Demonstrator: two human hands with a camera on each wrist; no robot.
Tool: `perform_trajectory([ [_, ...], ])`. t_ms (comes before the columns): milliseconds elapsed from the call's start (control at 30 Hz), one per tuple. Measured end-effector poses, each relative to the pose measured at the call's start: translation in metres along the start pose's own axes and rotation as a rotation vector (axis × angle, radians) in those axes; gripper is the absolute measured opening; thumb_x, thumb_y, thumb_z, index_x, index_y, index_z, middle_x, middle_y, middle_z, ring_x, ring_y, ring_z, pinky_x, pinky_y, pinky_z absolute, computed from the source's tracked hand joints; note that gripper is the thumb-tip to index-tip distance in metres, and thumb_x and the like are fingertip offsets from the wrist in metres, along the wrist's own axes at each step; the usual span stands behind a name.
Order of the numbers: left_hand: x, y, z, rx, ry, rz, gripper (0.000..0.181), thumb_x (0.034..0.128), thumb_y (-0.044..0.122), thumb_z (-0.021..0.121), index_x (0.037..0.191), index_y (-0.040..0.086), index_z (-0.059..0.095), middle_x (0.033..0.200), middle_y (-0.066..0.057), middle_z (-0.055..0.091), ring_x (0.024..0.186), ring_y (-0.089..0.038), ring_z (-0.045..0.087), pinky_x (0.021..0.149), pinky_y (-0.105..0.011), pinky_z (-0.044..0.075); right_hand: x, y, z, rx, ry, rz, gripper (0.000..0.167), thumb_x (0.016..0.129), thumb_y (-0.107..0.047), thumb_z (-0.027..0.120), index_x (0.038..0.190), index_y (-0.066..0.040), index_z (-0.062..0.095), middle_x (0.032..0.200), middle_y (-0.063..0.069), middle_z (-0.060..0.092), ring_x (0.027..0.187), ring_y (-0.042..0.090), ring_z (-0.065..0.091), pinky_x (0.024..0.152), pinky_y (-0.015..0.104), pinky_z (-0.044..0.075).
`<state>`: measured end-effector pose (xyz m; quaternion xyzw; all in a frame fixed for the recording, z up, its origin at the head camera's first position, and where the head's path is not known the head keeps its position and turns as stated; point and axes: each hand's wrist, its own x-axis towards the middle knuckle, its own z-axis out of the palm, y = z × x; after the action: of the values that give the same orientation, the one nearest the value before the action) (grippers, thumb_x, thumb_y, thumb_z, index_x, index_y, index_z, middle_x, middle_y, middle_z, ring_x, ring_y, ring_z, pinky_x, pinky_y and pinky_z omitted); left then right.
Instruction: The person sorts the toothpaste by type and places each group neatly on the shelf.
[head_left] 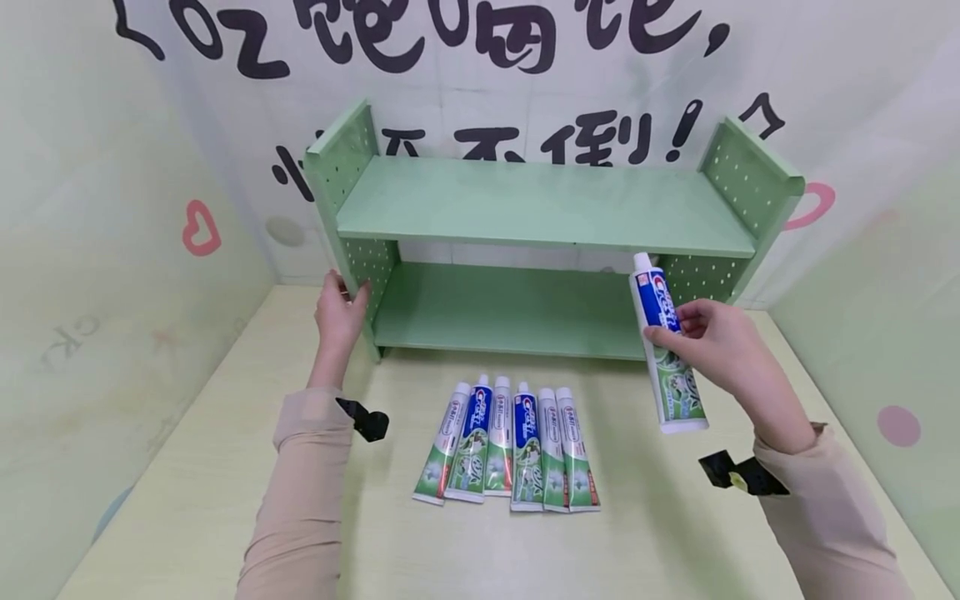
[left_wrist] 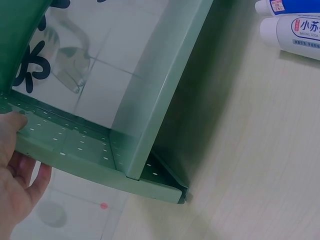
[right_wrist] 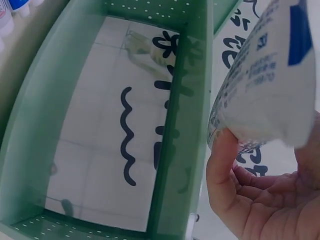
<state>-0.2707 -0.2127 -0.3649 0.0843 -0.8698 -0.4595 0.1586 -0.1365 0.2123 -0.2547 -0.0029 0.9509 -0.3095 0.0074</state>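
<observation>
A blue, white and green toothpaste tube (head_left: 678,383) is held upright, cap up, in my right hand (head_left: 720,346), in front of the right end of a green two-tier shelf (head_left: 517,308). In the right wrist view, thumb and fingers grip the tube (right_wrist: 270,75) from its sides. My left hand (head_left: 342,312) grips the edge of the shelf's left side panel; in the left wrist view the thumb (left_wrist: 17,120) lies on the inner face and fingers are outside. Several more toothpaste tubes (head_left: 527,454) lie side by side on the table before the shelf, caps toward it.
The pale wooden table (head_left: 480,558) runs up to a back wall (head_left: 487,100) with large black lettering. Walls with printed shapes stand at left (head_left: 127,250) and right (head_left: 885,333). The shelf's perforated right side panel (head_left: 750,179) rises close to the right hand.
</observation>
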Motion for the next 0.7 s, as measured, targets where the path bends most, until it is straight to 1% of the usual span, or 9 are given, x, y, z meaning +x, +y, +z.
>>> perform_trajectory([
  [267,0.0,0.002,0.0,0.002,-0.005,-0.024,0.043,0.0941,0.03,0.046,0.123,-0.001,0.039,0.125,-0.021,0.051,0.116,-0.033,0.05,0.093,-0.045,0.047,0.017,-0.008,-0.025,-0.009,0.048,-0.003,0.061,0.085,-0.039,0.059,0.114,0.014,0.049,0.1,0.027,0.057,0.073,0.018,0.056,0.054,0.016,0.049],
  [400,0.001,0.002,0.0,0.001,-0.006,-0.023,0.043,0.0943,0.03,0.045,0.123,-0.001,0.039,0.125,-0.022,0.051,0.117,-0.033,0.05,0.094,-0.045,0.046,0.029,-0.012,-0.037,-0.034,0.06,-0.01,0.063,0.085,-0.041,0.059,0.113,0.014,0.051,0.101,0.028,0.059,0.068,0.014,0.057,0.053,0.018,0.049],
  [500,0.001,0.001,-0.001,0.01,-0.002,-0.012,0.043,0.0944,0.03,0.045,0.122,-0.002,0.039,0.124,-0.022,0.051,0.115,-0.034,0.05,0.093,-0.046,0.046,0.037,-0.014,-0.043,-0.043,0.051,-0.003,0.063,0.084,-0.043,0.059,0.112,0.014,0.053,0.098,0.026,0.06,0.065,0.011,0.057,0.053,0.021,0.05],
  [600,0.002,0.001,-0.001,0.018,-0.003,-0.009,0.043,0.0943,0.03,0.045,0.121,-0.002,0.04,0.123,-0.022,0.052,0.115,-0.034,0.051,0.093,-0.047,0.046,0.043,-0.017,-0.047,-0.046,0.046,0.009,0.064,0.083,-0.045,0.06,0.112,0.012,0.054,0.094,0.023,0.061,0.063,0.011,0.057,0.054,0.024,0.052],
  [700,0.003,0.001,-0.001,0.014,-0.005,-0.015,0.043,0.0939,0.03,0.046,0.121,-0.002,0.04,0.124,-0.022,0.052,0.115,-0.034,0.051,0.092,-0.045,0.047,0.048,-0.02,-0.05,-0.052,0.044,0.017,0.066,0.082,-0.048,0.06,0.113,0.01,0.054,0.095,0.022,0.061,0.064,0.012,0.057,0.055,0.025,0.053],
])
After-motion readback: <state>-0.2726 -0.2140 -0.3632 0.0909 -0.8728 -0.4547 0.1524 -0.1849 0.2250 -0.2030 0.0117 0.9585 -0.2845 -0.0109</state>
